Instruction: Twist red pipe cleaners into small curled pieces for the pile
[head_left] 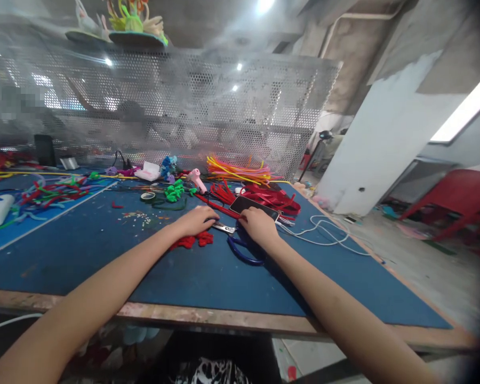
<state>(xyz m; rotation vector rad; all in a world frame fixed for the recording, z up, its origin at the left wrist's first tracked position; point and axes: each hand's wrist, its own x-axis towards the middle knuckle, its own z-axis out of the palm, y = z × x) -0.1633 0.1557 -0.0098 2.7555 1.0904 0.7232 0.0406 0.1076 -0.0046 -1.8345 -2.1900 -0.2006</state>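
My left hand (199, 220) rests low over the mat with its fingers curled together; what they hold, if anything, is hidden. Below it lie crumpled fuzzy red pieces (205, 238). My right hand (259, 224) is closed at the end of a red pipe cleaner strand (224, 209), its fingertips meeting it beside a dark phone (248, 204). Between and below my hands lies a pair of scissors (246, 255) with blue handles. The blades point left toward my left hand, and my right hand partly covers the handles.
A pink glue gun (197, 180), green fuzzy bunches (174, 190) and red ribbon (272, 198) lie farther back. Orange and yellow pipe cleaners (238, 169) lie before a perforated metal screen (208, 106). A white cable (328, 232) loops at right; small white bits (138, 217) are scattered left.
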